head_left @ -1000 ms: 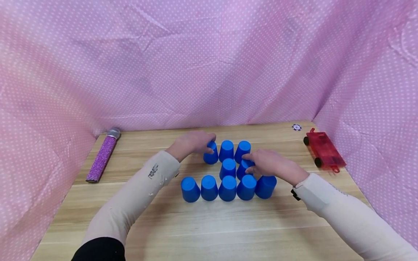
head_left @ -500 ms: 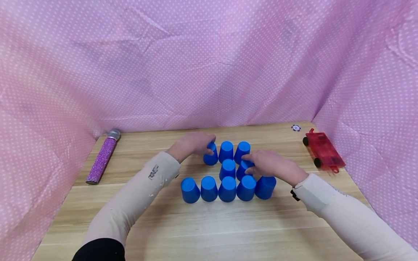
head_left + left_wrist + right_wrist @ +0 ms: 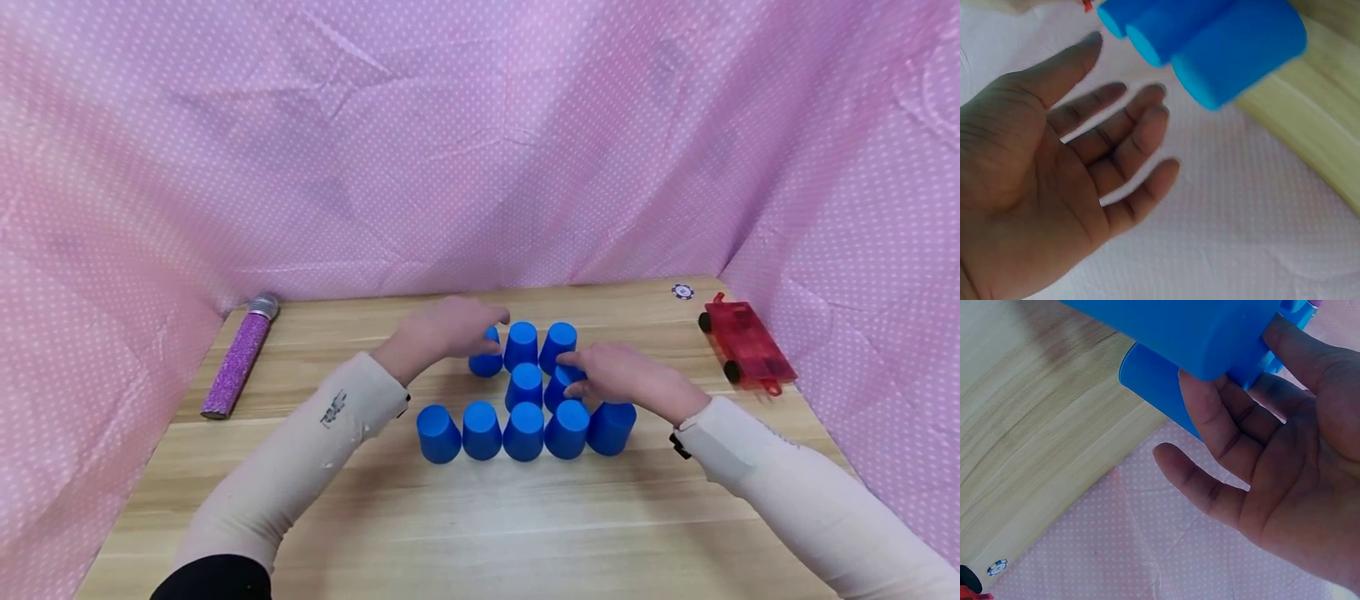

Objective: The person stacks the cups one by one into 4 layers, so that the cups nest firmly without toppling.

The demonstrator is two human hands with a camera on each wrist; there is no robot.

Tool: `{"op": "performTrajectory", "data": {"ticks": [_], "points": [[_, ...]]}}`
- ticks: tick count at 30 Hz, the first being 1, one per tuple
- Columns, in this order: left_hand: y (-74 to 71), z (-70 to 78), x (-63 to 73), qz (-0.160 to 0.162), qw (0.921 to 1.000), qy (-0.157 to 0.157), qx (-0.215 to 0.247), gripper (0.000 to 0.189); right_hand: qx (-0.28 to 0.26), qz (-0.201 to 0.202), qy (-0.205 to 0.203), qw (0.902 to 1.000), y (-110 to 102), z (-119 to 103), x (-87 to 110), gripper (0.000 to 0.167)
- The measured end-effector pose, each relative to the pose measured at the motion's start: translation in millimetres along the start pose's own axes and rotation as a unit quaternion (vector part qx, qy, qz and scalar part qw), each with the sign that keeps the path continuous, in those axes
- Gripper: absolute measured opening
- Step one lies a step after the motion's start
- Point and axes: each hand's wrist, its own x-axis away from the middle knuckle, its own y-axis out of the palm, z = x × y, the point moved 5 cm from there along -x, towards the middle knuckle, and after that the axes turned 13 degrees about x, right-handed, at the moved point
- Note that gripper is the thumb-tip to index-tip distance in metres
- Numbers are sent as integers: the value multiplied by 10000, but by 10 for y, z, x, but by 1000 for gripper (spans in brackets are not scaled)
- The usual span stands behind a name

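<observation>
Blue cups stand upside down on the wooden table in three rows. At the left end of the back row, my left hand [image 3: 442, 329] hovers over a blue cup [image 3: 486, 364] and partly hides it. The left wrist view has that hand with loosely bent, spread fingers, apart from the nearest cup [image 3: 1241, 56] and holding nothing. My right hand [image 3: 618, 373] grips the right cup of the middle row [image 3: 557, 390] near its raised base. In the right wrist view, its thumb and fingertips sit on opposite sides of this cup [image 3: 1210, 337].
Several more cups form the front row [image 3: 523, 433]. A purple glittery microphone [image 3: 238, 358] lies at the left. At the right are a red toy car [image 3: 750, 346] and a poker chip [image 3: 682, 292]. Pink dotted cloth [image 3: 480, 167] surrounds the wooden table [image 3: 480, 533].
My left hand has let go of the back-left cup and shifted slightly up and right over it. The right hand and the cups have not visibly moved.
</observation>
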Motion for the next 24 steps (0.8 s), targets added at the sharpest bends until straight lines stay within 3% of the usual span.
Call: {"op": "performTrajectory", "data": {"ticks": [3,6,15,24], "points": [[73,149,4,-217,9986,437,-202,52,36,9,-12,10000,0,8,5,61],[166,243,-4,-372,9967,620,-379,56,75,10,-14,10000,-5,3,8,60],[346,316,-76,-754,9960,444,-161,59,118,34,-14,9999,-17,-19,0,60],[418,336,-111,-861,9954,402,-129,59,116,6,2,9999,-5,-8,8,61]]}}
